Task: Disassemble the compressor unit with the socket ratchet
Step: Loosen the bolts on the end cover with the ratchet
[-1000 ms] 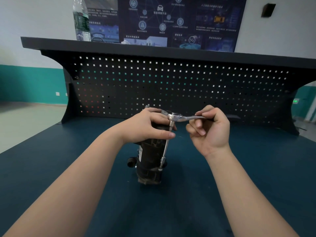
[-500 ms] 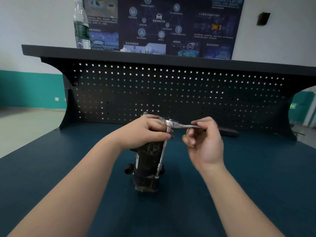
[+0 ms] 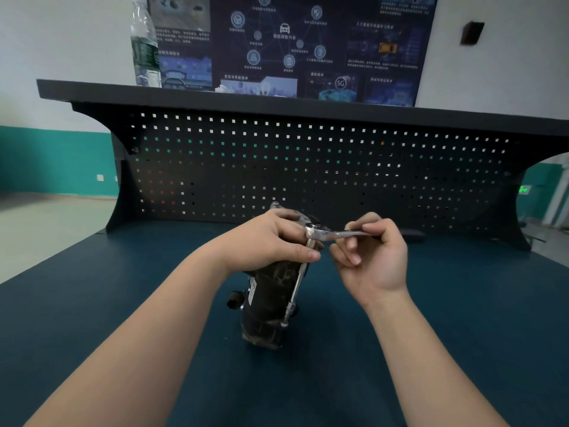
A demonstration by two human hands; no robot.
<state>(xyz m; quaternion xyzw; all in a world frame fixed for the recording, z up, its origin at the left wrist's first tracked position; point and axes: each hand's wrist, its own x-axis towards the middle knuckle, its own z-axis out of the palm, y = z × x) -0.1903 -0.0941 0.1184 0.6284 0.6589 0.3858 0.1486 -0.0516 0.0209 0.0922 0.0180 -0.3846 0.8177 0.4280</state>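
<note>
A dark blue desk (image 3: pixel 462 318) backed by a black pegboard (image 3: pixel 308 167) fills the view, with a water bottle (image 3: pixel 144 47) on the shelf (image 3: pixel 277 101) above and a dark poster (image 3: pixel 292 41) on the wall behind. Compared with half a second ago, the hands and tool keep nearly the same pose; the ratchet's handle sits at much the same angle, and the right hand's lower fingers have loosened slightly. The compressor (image 3: pixel 271 294) stands upright at the middle of the desk, its long axis near vertical and leaning a little away from the camera, its base on the desk. The left hand (image 3: pixel 271 241) wraps its top, grip closed around the housing. The socket ratchet (image 3: pixel 326 234) has its head just beside that hand, its handle pointing right and level, while its long extension bar (image 3: pixel 297 285) runs down along the compressor's right side to a fitting near the base. The right hand (image 3: pixel 372 257) pinches the handle between thumb and forefinger, grip narrow.
</note>
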